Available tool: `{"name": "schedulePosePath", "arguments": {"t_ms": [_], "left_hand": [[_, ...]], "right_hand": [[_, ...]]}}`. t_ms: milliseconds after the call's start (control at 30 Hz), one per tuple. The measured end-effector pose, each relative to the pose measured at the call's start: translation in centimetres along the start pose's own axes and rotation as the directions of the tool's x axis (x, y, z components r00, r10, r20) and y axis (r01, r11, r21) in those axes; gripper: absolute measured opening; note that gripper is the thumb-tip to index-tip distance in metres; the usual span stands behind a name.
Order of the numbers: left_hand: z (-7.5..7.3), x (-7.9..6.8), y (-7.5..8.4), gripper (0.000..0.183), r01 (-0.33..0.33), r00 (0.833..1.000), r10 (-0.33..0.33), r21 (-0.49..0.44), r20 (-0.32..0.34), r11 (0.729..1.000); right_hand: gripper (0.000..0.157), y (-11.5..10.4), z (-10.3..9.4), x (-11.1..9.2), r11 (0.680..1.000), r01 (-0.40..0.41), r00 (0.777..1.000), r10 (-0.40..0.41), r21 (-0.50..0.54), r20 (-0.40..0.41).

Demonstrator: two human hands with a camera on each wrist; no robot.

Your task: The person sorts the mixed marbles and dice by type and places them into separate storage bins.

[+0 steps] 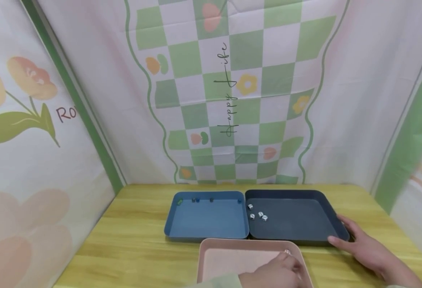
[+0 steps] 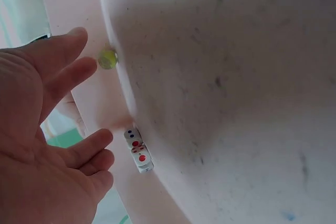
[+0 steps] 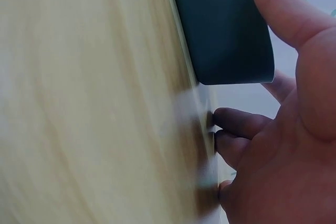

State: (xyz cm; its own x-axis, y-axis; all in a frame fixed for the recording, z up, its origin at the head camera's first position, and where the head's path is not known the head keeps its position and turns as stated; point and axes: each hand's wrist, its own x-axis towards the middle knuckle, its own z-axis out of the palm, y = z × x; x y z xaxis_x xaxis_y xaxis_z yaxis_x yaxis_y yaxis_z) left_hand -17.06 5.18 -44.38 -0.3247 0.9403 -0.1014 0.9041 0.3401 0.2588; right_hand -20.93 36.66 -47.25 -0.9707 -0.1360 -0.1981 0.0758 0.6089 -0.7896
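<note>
My left hand (image 1: pixel 277 272) is low inside the pink tray (image 1: pixel 202 256), close to its right wall. In the left wrist view its thumb and index finger are apart, with a yellow-green marble (image 2: pixel 107 60) just beyond the fingertips. Several white dice (image 2: pixel 138 150) stand in a row against the tray wall near the other fingers. My right hand (image 1: pixel 367 250) holds the front right corner of the dark grey tray (image 1: pixel 326 212), thumb at the front rim and fingers along the right side. Several white dice (image 1: pixel 261 215) lie at that tray's left side.
A blue tray (image 1: pixel 207 228) sits left of the dark one, their side walls meeting, with several small marbles (image 1: pixel 195 200) along its back wall. The pink tray stands in front of both on the wooden table (image 1: pixel 124 244). Patterned curtains (image 1: pixel 153 120) enclose the back and sides.
</note>
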Motion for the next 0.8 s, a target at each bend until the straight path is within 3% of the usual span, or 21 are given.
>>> {"name": "schedulePosePath", "arguments": {"t_ms": [133, 467, 800], "left_hand": [[0.2, 0.4, 0.0, 0.032, 0.046, 0.999, -0.044, -0.079, 0.023, 0.996], [1.3, 1.4, -0.7, 0.026, 0.143, 0.99, -0.141, -0.088, 0.028, 0.986], [1.3, 1.7, -0.8, 0.018, 0.159, 0.987, -0.16, -0.099, 0.002, 0.982]], "right_hand": [[0.095, 0.1, 0.1, -0.1, 1.0, 0.014, 1.0, -0.015, -0.008, -0.018], [0.095, -0.1, 0.1, -0.3, 1.0, 0.013, 0.999, -0.014, -0.026, -0.03], [0.094, 0.0, 0.0, -0.2, 1.0, 0.005, 1.0, -0.005, -0.001, 0.0]]}}
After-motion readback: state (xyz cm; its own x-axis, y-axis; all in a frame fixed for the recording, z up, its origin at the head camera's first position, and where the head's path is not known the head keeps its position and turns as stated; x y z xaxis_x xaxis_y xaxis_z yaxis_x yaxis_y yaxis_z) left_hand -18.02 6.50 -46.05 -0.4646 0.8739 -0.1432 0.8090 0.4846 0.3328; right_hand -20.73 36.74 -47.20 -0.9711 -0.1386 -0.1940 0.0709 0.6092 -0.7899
